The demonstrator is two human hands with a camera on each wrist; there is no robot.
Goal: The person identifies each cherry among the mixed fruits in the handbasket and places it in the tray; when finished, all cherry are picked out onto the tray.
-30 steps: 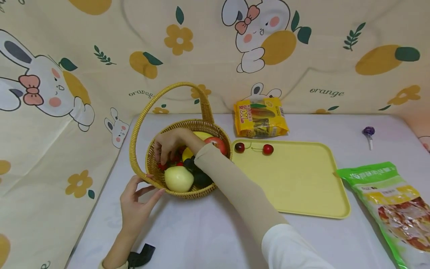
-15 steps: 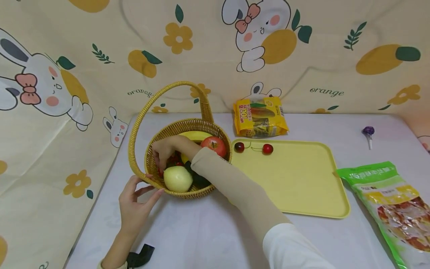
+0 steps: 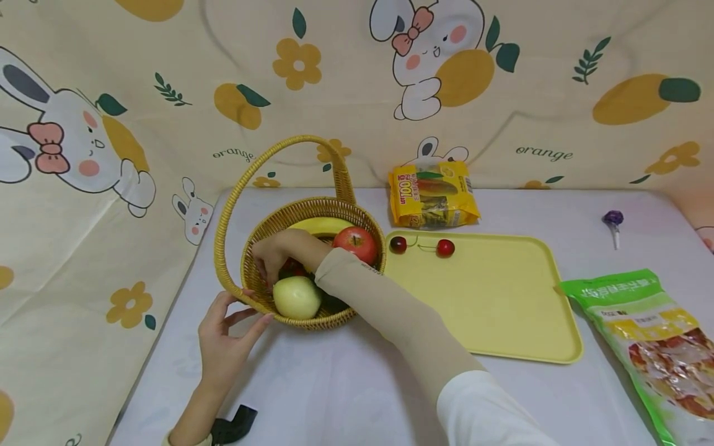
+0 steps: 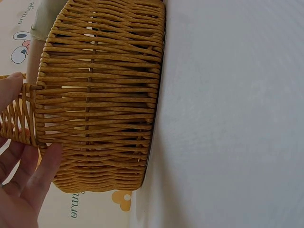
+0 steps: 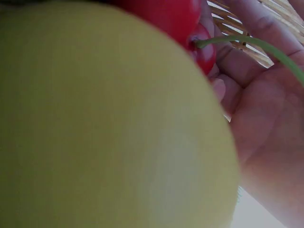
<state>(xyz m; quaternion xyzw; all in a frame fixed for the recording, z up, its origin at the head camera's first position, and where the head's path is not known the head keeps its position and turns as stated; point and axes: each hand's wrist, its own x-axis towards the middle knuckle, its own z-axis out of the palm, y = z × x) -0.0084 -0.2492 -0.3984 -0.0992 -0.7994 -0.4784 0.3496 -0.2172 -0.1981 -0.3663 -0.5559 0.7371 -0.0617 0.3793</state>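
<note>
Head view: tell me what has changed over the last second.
The right hand has reached lower into the wicker basket; its beige sleeve has shifted left, baring more apple and banana. The left hand still grips the basket; cherries on the tray stayed put.

The left hand [image 4: 31, 192] grips the handle [image 4: 16, 121] — where it meets the wicker basket [image 4: 99, 99]. Underneath lies a white tabletop [image 4: 232, 104].

Head view: even, soft illumination; diffuse shadows on the tabletop [image 3: 346, 402] below the basket [image 3: 309, 207] and sleeve [image 3: 390, 303]; small glare spots on the glossy bag [image 3: 664, 353]. Left wrist view: dimmer and greyish, with a faint shadow beside the basket. Right wrist view: dark upper left, overexposed lower right; pale fruit [image 5: 118, 123] blurred in the foreground.
</note>
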